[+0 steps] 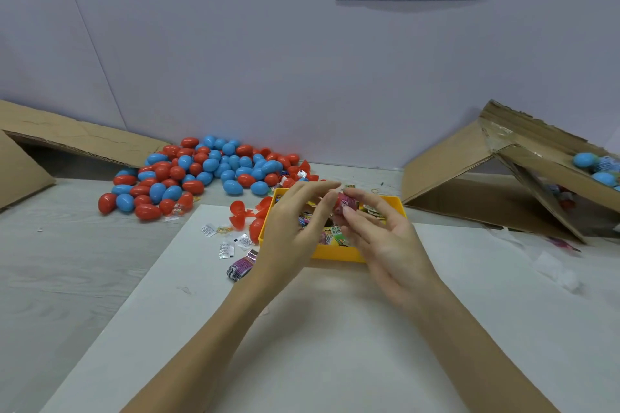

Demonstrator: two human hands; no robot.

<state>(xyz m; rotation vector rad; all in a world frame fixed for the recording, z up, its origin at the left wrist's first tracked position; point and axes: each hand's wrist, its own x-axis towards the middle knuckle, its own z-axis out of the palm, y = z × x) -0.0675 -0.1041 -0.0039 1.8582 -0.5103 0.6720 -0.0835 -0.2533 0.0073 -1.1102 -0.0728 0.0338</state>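
Note:
Both my hands hover over a yellow tray [339, 253] filled with several wrapped sweets. My right hand [379, 235] pinches a small pink wrapped sweet [347, 202] between thumb and fingertips. My left hand [295, 228] reaches in from the left, its fingertips touching the same sweet; how firmly it holds is unclear. Red open egg halves [246, 214] lie just left of the tray.
A heap of red and blue plastic eggs [201, 174] lies at the back left. Small white packets [224, 240] and a purple wrapped sweet [240, 266] sit left of the tray. Cardboard boxes stand at the left [67, 144] and right [503, 178], the right one holding blue eggs.

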